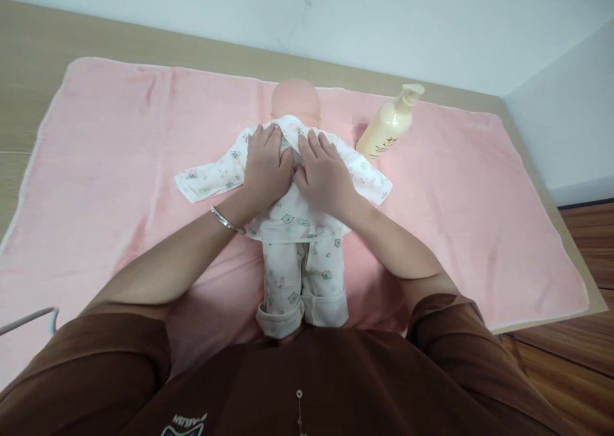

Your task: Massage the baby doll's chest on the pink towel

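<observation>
A baby doll [296, 97] lies on a pink blanket, its bald head away from me and its legs toward me. It wears a white printed top [303, 222] with sleeves spread to both sides, and matching trousers [283, 276] with turned-up cuffs. My left hand [268, 167] rests flat on the left part of the doll's upper body, fingers stretched toward its shoulder. On the other side my right hand [323, 171] lies flat on the top as well, fingers extended. The two thumbs nearly meet in the middle. The doll's face is not visible.
A cream pump bottle [388, 126] stands to the right of the doll's head. The pink blanket [455, 218] covers most of a wooden table [29, 33]. White walls [432, 27] rise behind and at the right. A thin curved cable-like thing [29, 318] is at the lower left.
</observation>
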The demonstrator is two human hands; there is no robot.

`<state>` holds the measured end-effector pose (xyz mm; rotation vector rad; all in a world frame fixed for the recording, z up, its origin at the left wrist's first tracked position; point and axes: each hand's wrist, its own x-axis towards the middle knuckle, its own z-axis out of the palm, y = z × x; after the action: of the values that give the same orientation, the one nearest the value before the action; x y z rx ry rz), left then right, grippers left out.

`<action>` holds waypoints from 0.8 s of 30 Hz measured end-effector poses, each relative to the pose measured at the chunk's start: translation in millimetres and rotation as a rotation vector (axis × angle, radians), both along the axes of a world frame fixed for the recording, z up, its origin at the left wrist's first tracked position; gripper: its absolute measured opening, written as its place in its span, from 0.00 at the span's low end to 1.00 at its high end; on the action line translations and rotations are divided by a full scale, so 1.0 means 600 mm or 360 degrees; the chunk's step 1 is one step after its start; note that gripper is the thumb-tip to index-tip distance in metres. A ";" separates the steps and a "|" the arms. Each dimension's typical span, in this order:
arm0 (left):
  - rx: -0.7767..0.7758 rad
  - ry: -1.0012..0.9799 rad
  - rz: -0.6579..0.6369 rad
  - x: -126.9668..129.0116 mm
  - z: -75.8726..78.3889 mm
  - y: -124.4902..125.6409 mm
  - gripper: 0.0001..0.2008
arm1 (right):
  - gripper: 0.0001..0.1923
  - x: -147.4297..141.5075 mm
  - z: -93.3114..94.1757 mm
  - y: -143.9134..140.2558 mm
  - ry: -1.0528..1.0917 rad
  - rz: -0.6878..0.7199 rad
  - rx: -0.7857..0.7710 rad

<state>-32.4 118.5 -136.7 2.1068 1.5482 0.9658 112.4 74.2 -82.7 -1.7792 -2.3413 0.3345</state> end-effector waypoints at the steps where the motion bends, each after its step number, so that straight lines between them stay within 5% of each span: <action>1: -0.0029 -0.0001 0.0025 0.002 0.000 -0.004 0.26 | 0.34 0.002 -0.001 0.005 0.0019 -0.0007 -0.0010; 8: 0.0063 -0.0007 0.0024 0.003 -0.011 -0.010 0.28 | 0.32 0.029 0.001 0.049 0.0090 -0.0071 -0.0023; 14: 0.0086 -0.0372 0.0124 -0.002 -0.018 -0.021 0.29 | 0.26 0.034 0.017 0.019 0.0271 0.0012 0.0463; 24: -0.0054 -0.0109 0.0227 0.007 0.000 -0.033 0.33 | 0.27 -0.001 -0.006 -0.005 0.0115 0.0194 0.0251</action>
<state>-28.2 98.4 -136.8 1.9414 1.6861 1.0407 112.0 71.0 -86.0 -1.5328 -2.3596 0.2205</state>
